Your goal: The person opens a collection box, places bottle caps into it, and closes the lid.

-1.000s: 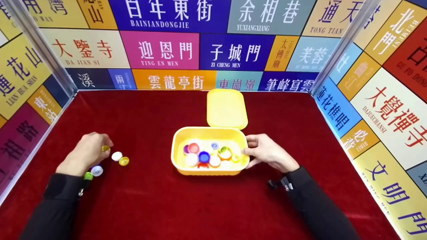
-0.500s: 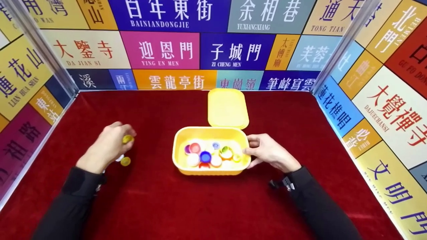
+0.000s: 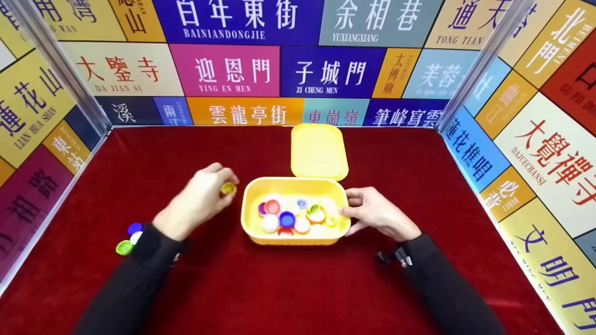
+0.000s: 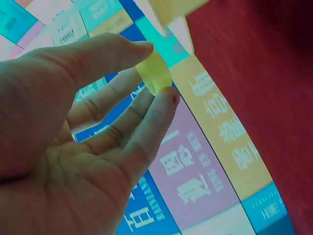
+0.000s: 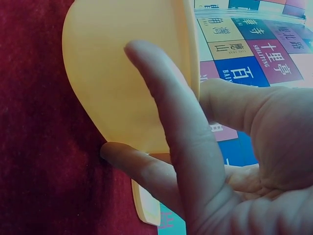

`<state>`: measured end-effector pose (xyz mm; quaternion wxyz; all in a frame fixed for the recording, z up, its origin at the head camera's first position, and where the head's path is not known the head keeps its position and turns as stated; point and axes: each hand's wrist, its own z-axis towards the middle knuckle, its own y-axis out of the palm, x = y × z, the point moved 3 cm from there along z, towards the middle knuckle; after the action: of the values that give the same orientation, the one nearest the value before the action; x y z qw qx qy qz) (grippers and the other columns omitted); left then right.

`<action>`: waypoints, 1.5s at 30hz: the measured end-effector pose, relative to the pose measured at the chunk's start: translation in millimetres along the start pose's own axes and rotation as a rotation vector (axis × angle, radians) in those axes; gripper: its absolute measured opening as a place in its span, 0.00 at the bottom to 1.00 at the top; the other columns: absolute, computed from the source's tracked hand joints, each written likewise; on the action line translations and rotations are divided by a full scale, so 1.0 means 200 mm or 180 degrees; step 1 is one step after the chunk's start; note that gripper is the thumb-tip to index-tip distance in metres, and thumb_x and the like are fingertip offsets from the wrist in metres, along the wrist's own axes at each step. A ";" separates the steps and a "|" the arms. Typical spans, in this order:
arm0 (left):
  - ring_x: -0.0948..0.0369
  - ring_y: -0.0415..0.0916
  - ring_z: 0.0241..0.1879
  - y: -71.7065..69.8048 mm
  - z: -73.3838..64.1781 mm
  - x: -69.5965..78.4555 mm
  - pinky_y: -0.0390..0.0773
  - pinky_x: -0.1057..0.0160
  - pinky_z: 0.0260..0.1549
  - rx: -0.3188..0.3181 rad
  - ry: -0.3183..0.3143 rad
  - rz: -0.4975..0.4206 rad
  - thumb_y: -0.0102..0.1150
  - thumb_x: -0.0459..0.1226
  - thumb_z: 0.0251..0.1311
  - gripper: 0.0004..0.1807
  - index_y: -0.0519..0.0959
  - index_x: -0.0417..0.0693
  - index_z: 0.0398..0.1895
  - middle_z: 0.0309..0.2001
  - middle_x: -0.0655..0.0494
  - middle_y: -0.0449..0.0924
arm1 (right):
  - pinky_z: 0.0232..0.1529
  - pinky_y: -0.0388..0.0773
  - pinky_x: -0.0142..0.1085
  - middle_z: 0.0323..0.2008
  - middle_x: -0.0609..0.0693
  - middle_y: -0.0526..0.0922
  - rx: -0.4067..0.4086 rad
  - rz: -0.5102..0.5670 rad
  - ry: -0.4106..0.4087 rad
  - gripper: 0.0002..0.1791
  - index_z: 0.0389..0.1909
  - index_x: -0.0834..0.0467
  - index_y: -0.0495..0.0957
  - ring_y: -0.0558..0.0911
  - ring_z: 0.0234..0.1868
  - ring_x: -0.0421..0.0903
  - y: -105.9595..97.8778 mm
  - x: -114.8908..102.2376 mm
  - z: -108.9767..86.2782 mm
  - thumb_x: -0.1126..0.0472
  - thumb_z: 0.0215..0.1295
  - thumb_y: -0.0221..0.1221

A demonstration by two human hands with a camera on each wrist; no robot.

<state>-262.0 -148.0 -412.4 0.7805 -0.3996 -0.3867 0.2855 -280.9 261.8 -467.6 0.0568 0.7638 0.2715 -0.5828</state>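
Note:
In the head view my left hand (image 3: 198, 200) is just left of the yellow plastic box (image 3: 295, 241), pinching a yellow bottle cap (image 3: 228, 188). The left wrist view has this cap (image 4: 155, 73) on edge between the thumb and a fingertip, the other fingers loosely bent. My right hand (image 3: 377, 213) grips the box by its right end, thumb at the rim. Up close, the right wrist view puts a finger along the box's outer wall (image 5: 117, 98). Several bottle caps lie inside the box, among them a blue cap (image 3: 287, 219) and a pink cap (image 3: 272, 206).
Behind the box lies its yellow lid (image 3: 319, 151), flat on the red cloth (image 3: 260, 288). Left of my left sleeve are a blue cap (image 3: 135, 228), a green cap (image 3: 124, 247) and a partly covered white one. Printed panels (image 3: 233, 70) wall the table on three sides.
My left hand has carried the yellow cap rightward from the loose caps to near the box. Its forearm now covers where a white and another yellow cap lay. The right hand keeps its hold.

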 end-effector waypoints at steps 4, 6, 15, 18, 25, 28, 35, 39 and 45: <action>0.44 0.87 0.42 0.05 0.04 0.07 0.94 0.46 0.49 -0.0032 0.0160 -0.0051 0.76 0.24 0.65 0.11 0.90 0.34 0.50 0.44 0.37 0.86 | 0.41 0.98 0.49 0.68 0.72 0.88 0.0019 -0.0021 0.0010 0.28 0.78 0.69 0.78 0.97 0.51 0.61 -0.01 -0.01 0.00 0.71 0.81 0.66; 0.44 0.87 0.43 0.08 0.06 0.10 0.94 0.47 0.50 -0.0093 0.0202 -0.0075 0.78 0.25 0.65 0.12 0.90 0.34 0.51 0.45 0.37 0.86 | 0.41 0.98 0.49 0.68 0.72 0.88 0.0024 -0.0019 0.0019 0.28 0.78 0.69 0.77 0.97 0.51 0.62 -0.01 -0.02 0.00 0.71 0.81 0.66; 0.46 0.88 0.44 0.24 0.10 0.25 0.95 0.48 0.50 -0.0320 0.0485 -0.0134 0.81 0.27 0.66 0.13 0.90 0.35 0.52 0.46 0.39 0.86 | 0.41 0.98 0.48 0.68 0.73 0.87 -0.0011 0.0004 0.0016 0.29 0.79 0.70 0.77 0.97 0.49 0.59 0.00 0.00 0.00 0.71 0.81 0.66; 0.46 0.88 0.46 0.28 0.11 0.29 0.95 0.49 0.52 -0.0343 0.0629 -0.0038 0.82 0.27 0.66 0.13 0.89 0.36 0.51 0.46 0.40 0.87 | 0.41 0.98 0.49 0.68 0.73 0.87 -0.0017 0.0021 0.0005 0.28 0.78 0.71 0.77 0.97 0.49 0.59 0.00 0.00 -0.01 0.71 0.81 0.66; 0.46 0.87 0.51 0.35 0.14 0.36 0.92 0.49 0.56 -0.0398 0.0790 -0.0012 0.78 0.25 0.67 0.12 0.89 0.36 0.51 0.49 0.41 0.88 | 0.41 0.98 0.48 0.68 0.72 0.88 -0.0008 0.0014 0.0000 0.28 0.78 0.71 0.77 0.97 0.50 0.60 0.00 0.00 0.00 0.71 0.81 0.66; 0.48 0.86 0.47 0.37 0.14 0.37 0.92 0.52 0.50 -0.0438 0.0738 -0.0119 0.74 0.22 0.66 0.13 0.89 0.35 0.52 0.51 0.40 0.86 | 0.40 0.98 0.47 0.67 0.72 0.88 -0.0012 -0.0007 0.0000 0.28 0.78 0.70 0.78 0.97 0.49 0.59 0.00 0.00 0.00 0.71 0.81 0.66; 0.49 0.84 0.45 0.39 0.13 0.36 0.91 0.54 0.47 -0.0422 0.0671 -0.0143 0.77 0.24 0.67 0.14 0.89 0.35 0.54 0.51 0.40 0.86 | 0.40 0.98 0.47 0.68 0.73 0.88 -0.0028 -0.0008 -0.0011 0.28 0.78 0.71 0.77 0.97 0.49 0.59 0.01 0.01 0.00 0.71 0.80 0.66; 0.49 0.84 0.47 0.38 0.12 0.35 0.92 0.54 0.48 -0.0400 0.0632 -0.0081 0.78 0.27 0.70 0.13 0.89 0.37 0.54 0.52 0.40 0.86 | 0.40 0.98 0.47 0.68 0.73 0.87 0.0002 0.0001 0.0013 0.29 0.79 0.71 0.76 0.97 0.49 0.59 0.01 0.01 0.00 0.71 0.81 0.66; 0.48 0.85 0.47 0.38 0.12 0.33 0.93 0.54 0.50 -0.0360 0.0630 -0.0017 0.78 0.29 0.72 0.12 0.89 0.37 0.55 0.52 0.41 0.86 | 0.40 0.98 0.47 0.68 0.72 0.88 0.0023 0.0011 0.0031 0.28 0.79 0.71 0.77 0.97 0.48 0.58 0.01 0.01 0.00 0.71 0.81 0.65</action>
<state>-256.0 -49.4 -441.9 0.7918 -0.4682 -0.3244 0.2203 -280.6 260.8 -469.2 0.0538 0.7673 0.2684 -0.5799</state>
